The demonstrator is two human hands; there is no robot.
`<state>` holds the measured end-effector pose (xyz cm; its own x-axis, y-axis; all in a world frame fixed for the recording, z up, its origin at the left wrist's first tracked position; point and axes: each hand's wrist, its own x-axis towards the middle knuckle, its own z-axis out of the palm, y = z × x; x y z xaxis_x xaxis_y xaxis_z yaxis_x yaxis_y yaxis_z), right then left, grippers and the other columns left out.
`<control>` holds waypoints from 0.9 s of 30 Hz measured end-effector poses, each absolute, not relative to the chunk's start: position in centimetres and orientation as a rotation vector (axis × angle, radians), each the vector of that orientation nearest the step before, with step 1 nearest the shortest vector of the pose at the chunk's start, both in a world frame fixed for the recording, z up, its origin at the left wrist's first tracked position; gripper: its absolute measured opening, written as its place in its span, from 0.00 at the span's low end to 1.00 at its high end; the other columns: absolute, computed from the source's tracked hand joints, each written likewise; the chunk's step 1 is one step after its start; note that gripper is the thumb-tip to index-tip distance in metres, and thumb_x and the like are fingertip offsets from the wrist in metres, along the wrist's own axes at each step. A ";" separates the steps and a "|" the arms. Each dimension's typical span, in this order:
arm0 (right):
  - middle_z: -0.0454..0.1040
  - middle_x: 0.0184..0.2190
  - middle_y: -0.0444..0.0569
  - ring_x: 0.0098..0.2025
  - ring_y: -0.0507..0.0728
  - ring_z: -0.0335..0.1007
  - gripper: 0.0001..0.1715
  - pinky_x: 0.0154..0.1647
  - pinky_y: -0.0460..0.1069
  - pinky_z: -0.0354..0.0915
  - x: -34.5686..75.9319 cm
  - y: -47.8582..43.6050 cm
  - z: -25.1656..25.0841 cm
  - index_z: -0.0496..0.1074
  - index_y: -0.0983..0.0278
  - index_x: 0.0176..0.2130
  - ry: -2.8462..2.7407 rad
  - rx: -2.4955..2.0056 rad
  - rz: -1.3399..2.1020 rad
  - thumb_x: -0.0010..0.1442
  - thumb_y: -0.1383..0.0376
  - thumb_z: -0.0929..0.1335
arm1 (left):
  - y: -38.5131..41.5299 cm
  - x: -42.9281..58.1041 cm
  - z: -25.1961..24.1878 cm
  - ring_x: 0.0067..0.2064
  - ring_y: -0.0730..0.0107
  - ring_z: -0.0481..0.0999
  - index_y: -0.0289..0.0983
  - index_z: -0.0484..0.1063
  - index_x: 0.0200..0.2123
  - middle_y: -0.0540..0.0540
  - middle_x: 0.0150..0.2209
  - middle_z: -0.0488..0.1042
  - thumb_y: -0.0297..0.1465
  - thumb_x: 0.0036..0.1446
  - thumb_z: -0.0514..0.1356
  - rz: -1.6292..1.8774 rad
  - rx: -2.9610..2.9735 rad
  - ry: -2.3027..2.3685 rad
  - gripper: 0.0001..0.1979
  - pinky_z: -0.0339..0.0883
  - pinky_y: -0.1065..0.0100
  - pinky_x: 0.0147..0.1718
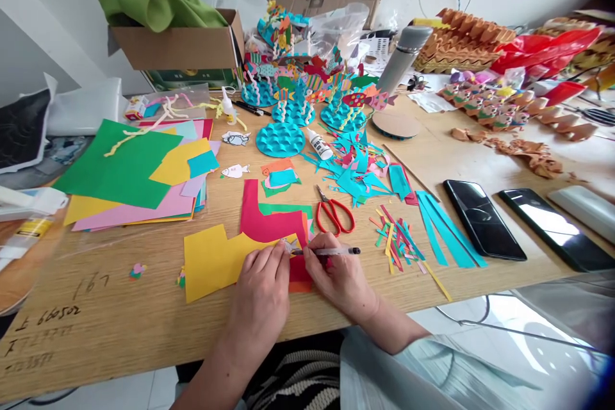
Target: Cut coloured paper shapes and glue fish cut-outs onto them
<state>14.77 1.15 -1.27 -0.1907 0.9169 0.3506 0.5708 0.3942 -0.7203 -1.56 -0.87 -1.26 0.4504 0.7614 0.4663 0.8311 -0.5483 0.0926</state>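
Both hands sit close together near the front edge of a pale wooden worktop (115, 339). The left hand (259, 288) lies half-curled on a notched yellow paper sheet (211, 262), its fingers resting on the paper. I cannot tell whether it also pinches the small grey paper scrap (287, 245) just beyond its fingertips. The right hand (339, 278) is closed around a slim silver-and-black pen (327, 251), whose tip sits at that scrap.

The yellow sheet lies at the centre of the hands' work, overlapping a crimson paper sheet (254, 211) at 12 o'clock. One pair of red-handled scissors (335, 213) lies at 1 o'clock, and two black smartphones (483, 219) lie at 3 o'clock. Farther out at 12 o'clock are four teal scalloped paper discs (280, 139), two white glue bottles (319, 144) and two small paper fish cut-outs (235, 171); the bottle labels are too small to read. A stack of coloured paper sheets (115, 166) lies at 10 o'clock. Handwritten figures (60, 315) on the worktop at 8 o'clock read "167" and, less surely, "66502".
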 end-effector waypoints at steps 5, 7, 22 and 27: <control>0.69 0.22 0.44 0.23 0.50 0.66 0.06 0.23 0.45 0.59 14.8 1.1 -1.3 0.63 0.62 0.32 -1.874 -1.306 0.575 0.62 0.67 0.62 | -1.0 -1.5 -1.3 0.45 0.59 0.75 0.28 0.75 0.44 0.36 0.45 0.78 0.19 0.59 0.49 -0.678 -2.537 -1.414 0.16 0.67 0.58 0.43; 0.69 0.22 0.44 0.22 0.50 0.66 0.06 0.23 0.45 0.59 14.7 1.1 -1.2 0.63 0.62 0.32 -1.878 -1.298 0.552 0.62 0.67 0.62 | -1.0 -1.5 -1.4 0.45 0.59 0.75 0.27 0.75 0.44 0.36 0.45 0.78 0.19 0.59 0.49 -0.673 -2.533 -1.409 0.16 0.67 0.58 0.44; 0.69 0.22 0.43 0.22 0.50 0.66 0.05 0.23 0.45 0.61 14.6 1.2 -1.2 0.63 0.61 0.32 -1.851 -1.344 0.539 0.61 0.68 0.63 | -1.2 -1.4 -1.5 0.47 0.58 0.75 0.26 0.74 0.45 0.36 0.46 0.78 0.19 0.59 0.48 -0.610 -2.515 -1.414 0.17 0.64 0.59 0.46; 0.69 0.22 0.43 0.21 0.50 0.66 0.05 0.22 0.45 0.60 14.6 1.3 -1.1 0.63 0.61 0.32 -1.840 -1.351 0.528 0.62 0.68 0.62 | -1.2 -1.4 -1.5 0.46 0.58 0.75 0.26 0.74 0.45 0.37 0.46 0.78 0.19 0.60 0.47 -0.600 -2.514 -1.403 0.18 0.63 0.59 0.46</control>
<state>14.61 1.33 -1.09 -0.1333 0.9302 0.3420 0.6076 0.3494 -0.7132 -1.43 -1.20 -1.50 0.4669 0.7669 0.4404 0.8482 -0.5292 0.0223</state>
